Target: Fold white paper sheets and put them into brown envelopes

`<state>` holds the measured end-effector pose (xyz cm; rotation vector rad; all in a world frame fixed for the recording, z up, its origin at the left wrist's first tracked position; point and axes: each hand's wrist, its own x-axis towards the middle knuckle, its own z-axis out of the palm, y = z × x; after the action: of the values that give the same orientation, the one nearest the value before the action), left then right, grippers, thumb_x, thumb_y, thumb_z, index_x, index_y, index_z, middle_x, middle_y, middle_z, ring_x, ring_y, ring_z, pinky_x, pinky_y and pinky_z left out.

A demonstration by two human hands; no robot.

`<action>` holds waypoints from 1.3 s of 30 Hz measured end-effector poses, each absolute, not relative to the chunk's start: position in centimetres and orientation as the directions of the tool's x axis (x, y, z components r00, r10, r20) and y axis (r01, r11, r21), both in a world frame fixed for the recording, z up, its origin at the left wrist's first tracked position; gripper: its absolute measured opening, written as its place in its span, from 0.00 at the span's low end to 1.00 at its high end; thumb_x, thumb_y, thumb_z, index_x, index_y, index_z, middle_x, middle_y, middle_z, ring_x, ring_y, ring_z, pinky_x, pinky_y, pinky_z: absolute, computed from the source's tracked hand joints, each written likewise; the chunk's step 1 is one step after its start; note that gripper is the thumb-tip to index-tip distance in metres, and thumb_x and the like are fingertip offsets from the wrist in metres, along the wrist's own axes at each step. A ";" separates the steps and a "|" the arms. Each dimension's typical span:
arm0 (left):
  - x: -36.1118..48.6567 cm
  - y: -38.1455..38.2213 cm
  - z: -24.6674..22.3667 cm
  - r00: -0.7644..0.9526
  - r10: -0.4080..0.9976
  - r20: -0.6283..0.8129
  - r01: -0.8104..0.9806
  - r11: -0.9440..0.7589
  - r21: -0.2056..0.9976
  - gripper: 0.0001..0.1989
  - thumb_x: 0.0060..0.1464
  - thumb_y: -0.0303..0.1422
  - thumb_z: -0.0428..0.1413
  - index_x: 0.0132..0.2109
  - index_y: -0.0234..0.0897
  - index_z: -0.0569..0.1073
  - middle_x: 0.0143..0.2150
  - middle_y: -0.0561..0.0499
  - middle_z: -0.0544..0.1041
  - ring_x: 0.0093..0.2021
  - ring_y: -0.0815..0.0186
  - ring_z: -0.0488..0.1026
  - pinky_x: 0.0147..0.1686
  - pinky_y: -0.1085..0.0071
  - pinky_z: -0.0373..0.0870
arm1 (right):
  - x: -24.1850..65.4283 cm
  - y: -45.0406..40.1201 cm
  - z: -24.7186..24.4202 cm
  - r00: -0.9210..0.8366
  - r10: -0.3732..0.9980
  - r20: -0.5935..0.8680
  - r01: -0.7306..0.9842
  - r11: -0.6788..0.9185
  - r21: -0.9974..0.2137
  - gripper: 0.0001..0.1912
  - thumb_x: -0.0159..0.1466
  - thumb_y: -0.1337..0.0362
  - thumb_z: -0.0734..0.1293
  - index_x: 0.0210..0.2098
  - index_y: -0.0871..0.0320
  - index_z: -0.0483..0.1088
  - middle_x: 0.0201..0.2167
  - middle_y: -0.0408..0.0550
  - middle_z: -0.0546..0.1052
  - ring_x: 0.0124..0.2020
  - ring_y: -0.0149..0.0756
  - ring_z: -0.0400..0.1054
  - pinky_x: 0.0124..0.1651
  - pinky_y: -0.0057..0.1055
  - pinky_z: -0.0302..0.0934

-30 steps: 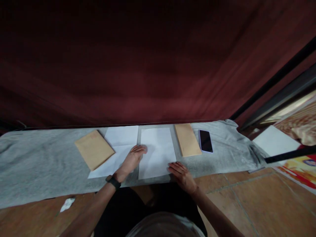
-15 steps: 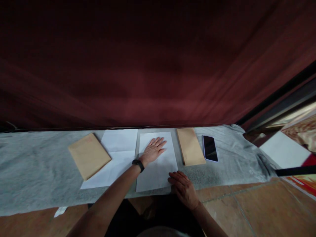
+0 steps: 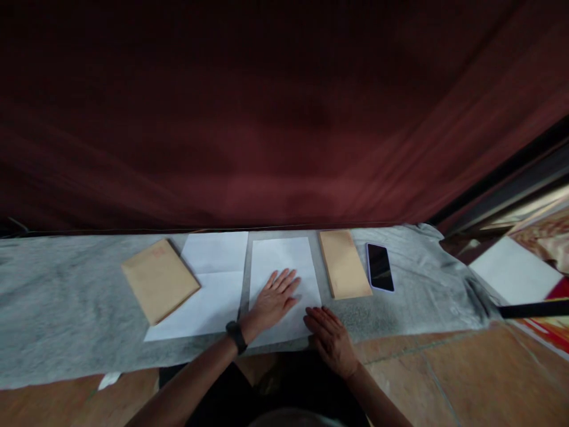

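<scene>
A sheet of white paper (image 3: 284, 255) lies flat on the grey cloth in front of me. My left hand (image 3: 273, 299) rests palm down on its middle, fingers spread, with a dark band on the wrist. At the sheet's lower right edge is my right hand (image 3: 331, 338), its fingers stretched out flat over the corner and cloth. Left of the sheet lies white paper with a crease (image 3: 217, 296). A stack of brown envelopes (image 3: 162, 281) partly covers that paper. Another brown envelope stack (image 3: 345, 264) lies to the right.
A phone (image 3: 380, 268) lies right of the envelopes on the grey cloth (image 3: 66, 302). Dark red fabric (image 3: 284, 196) hangs behind the table. A white scrap (image 3: 109, 380) is on the tiled floor (image 3: 480, 373). At far right stands a white flat panel (image 3: 515, 270).
My left hand has slid down the sheet toward me, still spread flat. My right hand has stayed at the lower right corner.
</scene>
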<state>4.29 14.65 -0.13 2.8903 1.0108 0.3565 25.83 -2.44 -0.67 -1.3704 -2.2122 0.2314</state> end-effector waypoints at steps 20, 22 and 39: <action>-1.2 3.6 1.2 0.752 0.640 0.159 0.587 -0.760 0.280 0.28 0.65 0.35 0.53 0.70 0.43 0.62 0.72 0.45 0.63 0.70 0.56 0.60 0.68 0.52 0.61 | 23.0 3.5 2.1 -0.235 0.933 0.272 0.823 0.340 -0.455 0.23 0.75 0.61 0.55 0.65 0.57 0.65 0.65 0.52 0.69 0.67 0.41 0.62 0.69 0.45 0.59; -1.1 3.6 1.1 0.752 0.639 0.163 0.586 -0.761 0.279 0.27 0.65 0.35 0.53 0.69 0.42 0.62 0.71 0.45 0.64 0.70 0.56 0.61 0.68 0.53 0.61 | 21.3 6.5 1.8 -0.241 0.930 0.276 0.846 0.341 -0.409 0.23 0.75 0.60 0.55 0.67 0.57 0.64 0.69 0.51 0.64 0.70 0.44 0.57 0.70 0.47 0.56; -2.1 4.2 -1.0 0.809 0.574 0.124 0.547 -0.813 0.198 0.30 0.62 0.24 0.49 0.70 0.40 0.60 0.71 0.46 0.64 0.71 0.59 0.59 0.69 0.56 0.59 | 18.7 17.0 0.2 -0.382 0.891 0.247 0.862 0.440 -0.254 0.24 0.76 0.57 0.55 0.67 0.56 0.62 0.70 0.51 0.63 0.70 0.42 0.56 0.72 0.47 0.48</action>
<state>-2.15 4.17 -0.98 2.8411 0.8861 0.2677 18.70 17.01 0.18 -1.4949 -2.3517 0.1171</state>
